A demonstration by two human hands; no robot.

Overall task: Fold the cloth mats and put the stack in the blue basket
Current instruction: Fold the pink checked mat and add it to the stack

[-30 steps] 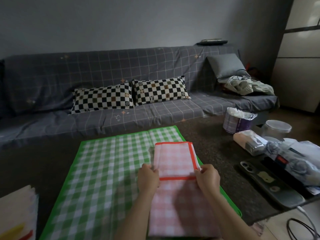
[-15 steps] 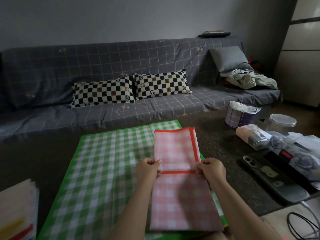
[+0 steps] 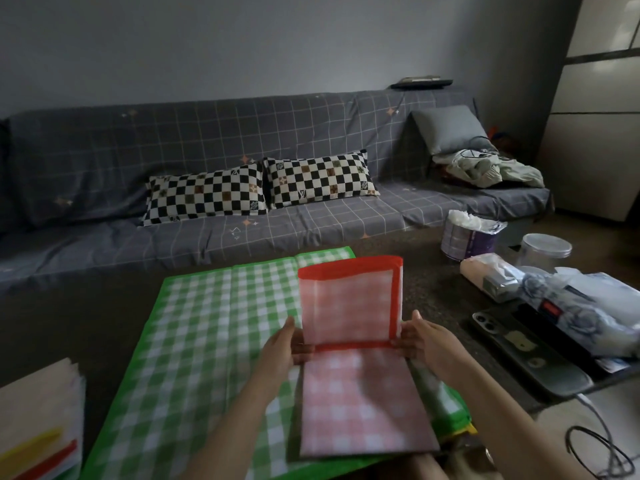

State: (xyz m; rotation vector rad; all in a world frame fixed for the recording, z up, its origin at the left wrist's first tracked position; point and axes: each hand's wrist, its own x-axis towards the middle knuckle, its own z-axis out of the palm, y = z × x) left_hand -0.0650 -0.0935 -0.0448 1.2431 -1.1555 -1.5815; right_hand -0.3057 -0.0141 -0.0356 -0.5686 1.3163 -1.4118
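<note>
Pink mat far flap now raised upright; left hand, right hand pinch its sides. Green mat flat on dark table; sofa behind. Tub holds crumpled bag.

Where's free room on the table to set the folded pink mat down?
Free: left half of the green mat, between the pink mat and the paper stack; also the dark table left of it. Crowded: right side, with phone, bags and tub.

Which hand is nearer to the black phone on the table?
The right hand: the phone lies just to its right. The left hand holds the pink mat at its far side.
</note>
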